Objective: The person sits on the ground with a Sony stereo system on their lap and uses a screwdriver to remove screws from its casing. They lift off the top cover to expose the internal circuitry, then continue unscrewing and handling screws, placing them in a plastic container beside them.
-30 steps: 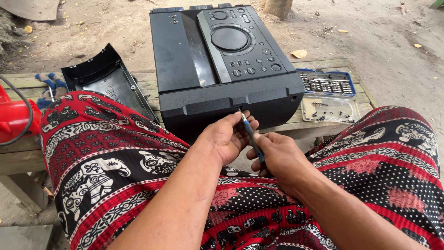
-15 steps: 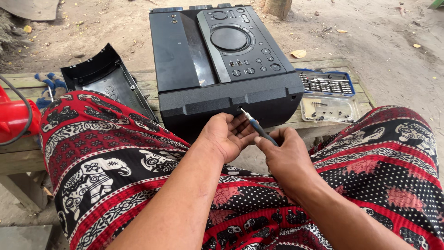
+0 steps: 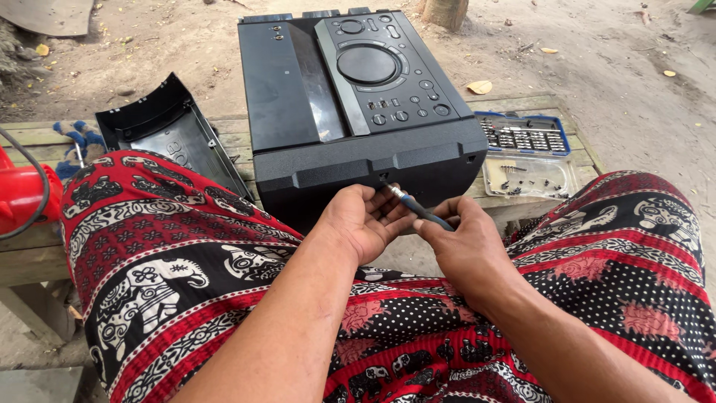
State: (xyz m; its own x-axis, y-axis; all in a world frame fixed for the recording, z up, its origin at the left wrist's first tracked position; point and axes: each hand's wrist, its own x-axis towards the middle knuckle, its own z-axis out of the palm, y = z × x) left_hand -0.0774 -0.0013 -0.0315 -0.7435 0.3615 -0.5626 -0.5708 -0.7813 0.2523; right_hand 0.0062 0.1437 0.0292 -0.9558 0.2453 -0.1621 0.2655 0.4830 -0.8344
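Filling the wooden bench [image 3: 224, 127], a boxy black matte-plastic stereo unit [image 3: 358, 112] has its lower front hidden behind both hands. A detached black panel [image 3: 168, 134] lies left; a clear-lidded bit case [image 3: 528, 153] right, contents indistinct. Right hand [image 3: 470, 250] pinches a slim metal screwdriver [image 3: 419, 210]; left hand [image 3: 365, 224], fingers curled, steadies its tip at the front edge.

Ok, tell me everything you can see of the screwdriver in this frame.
The slim screwdriver with a dark blue-grey handle and silvery metal shaft lies tilted, tip pointing up-left at a small hole in the front edge of the black plastic stereo unit. The right hand pinches its handle; the left hand has fingertips steadying the shaft near the tip.
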